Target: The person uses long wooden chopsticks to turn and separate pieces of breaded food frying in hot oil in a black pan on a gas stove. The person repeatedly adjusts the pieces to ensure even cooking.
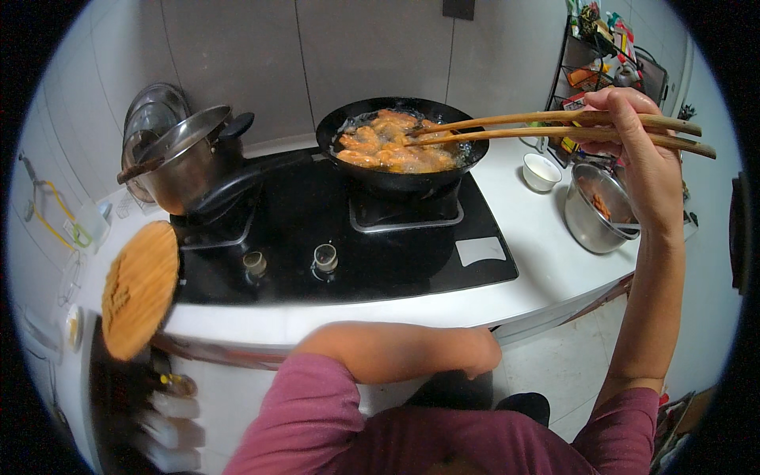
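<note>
My right hand (632, 127) is shut on a pair of long wooden cooking chopsticks (522, 119). Their tips reach into a black wok (404, 181), among golden-brown pieces of food (386, 142) frying in bubbling oil. The wok rests on the rear right burner of a black glass gas hob (409, 261), its dark handle pointing left. In front of my body, by the counter's edge, my left hand (484, 353) hangs with the fingers turned down and mostly hidden, so I cannot tell whether it holds anything.
Right of the hob stand a small white bowl (541, 172) and a steel pot (594, 231) with some food inside. A lidded steel pot (184, 172) occupies the left burner. A round wooden board (139, 291) lies at the left. A wire rack (585, 77) holds packets.
</note>
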`<state>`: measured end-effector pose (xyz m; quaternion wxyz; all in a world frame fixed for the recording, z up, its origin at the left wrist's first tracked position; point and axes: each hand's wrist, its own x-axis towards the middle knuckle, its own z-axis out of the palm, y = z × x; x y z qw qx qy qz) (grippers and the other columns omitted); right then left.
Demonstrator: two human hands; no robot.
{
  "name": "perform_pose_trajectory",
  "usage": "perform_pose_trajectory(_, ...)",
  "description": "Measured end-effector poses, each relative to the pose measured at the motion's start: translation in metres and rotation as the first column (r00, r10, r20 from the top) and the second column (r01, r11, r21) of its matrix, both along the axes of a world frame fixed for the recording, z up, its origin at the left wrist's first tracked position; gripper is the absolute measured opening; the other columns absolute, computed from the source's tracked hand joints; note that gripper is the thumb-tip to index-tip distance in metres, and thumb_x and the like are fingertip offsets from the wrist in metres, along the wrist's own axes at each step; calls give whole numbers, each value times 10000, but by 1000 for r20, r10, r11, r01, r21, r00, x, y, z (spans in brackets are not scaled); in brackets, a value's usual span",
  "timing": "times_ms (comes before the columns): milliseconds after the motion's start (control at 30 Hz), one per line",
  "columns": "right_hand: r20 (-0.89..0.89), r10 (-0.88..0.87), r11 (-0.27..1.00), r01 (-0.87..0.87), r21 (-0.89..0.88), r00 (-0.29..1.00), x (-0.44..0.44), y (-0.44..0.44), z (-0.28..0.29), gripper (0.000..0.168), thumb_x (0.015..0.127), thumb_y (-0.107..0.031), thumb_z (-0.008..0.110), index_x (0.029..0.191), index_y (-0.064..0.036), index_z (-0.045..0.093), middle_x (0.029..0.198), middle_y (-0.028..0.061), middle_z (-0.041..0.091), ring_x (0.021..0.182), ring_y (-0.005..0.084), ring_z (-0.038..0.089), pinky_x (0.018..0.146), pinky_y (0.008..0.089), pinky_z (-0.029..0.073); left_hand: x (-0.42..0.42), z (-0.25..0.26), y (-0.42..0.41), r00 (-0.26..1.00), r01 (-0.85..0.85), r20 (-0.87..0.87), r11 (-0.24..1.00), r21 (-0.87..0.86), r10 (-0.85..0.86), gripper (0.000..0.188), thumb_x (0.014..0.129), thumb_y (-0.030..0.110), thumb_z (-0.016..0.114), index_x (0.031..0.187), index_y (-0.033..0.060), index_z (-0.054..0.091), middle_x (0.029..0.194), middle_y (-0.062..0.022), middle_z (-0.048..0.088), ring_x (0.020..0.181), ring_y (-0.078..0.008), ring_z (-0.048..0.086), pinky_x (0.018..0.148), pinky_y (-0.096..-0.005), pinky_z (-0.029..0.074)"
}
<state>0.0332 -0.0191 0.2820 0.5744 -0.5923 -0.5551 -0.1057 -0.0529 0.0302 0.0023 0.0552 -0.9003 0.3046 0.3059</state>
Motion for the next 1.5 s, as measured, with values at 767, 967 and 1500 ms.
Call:
perform_pose_trajectory(767,-183,-3,1000,7,23,983,23,25,-21,326,932,-351,545,1070,-59,588,1052,81,633,863,172,648,765,296,553,2,-11,1,999,-23,35,999,-45,25,300,711,260,741,937,64,717,923,-123,688,873,-322,649,730,-463,509)
perform_pose_trajectory(967,-182,-31,997,45,70,983,30,31,-12,331,943,-344,527,1063,-45,605,1093,95,629,900,200,656,791,300,543,7,-23,2,1000,-21,10,999,-41,21,325,722,292,706,954,65,712,974,-122,682,912,-323,639,740,-491,504)
perform_pose_trajectory(1500,-151,32,999,-28,29,988,21,35,-27,375,936,-399,517,1066,-64,624,984,95,659,873,183,654,766,295,530,9,-25,-1,999,-23,25,998,-57,24,257,712,255,730,916,99,726,880,-98,693,837,-297,651,709,-435,513)
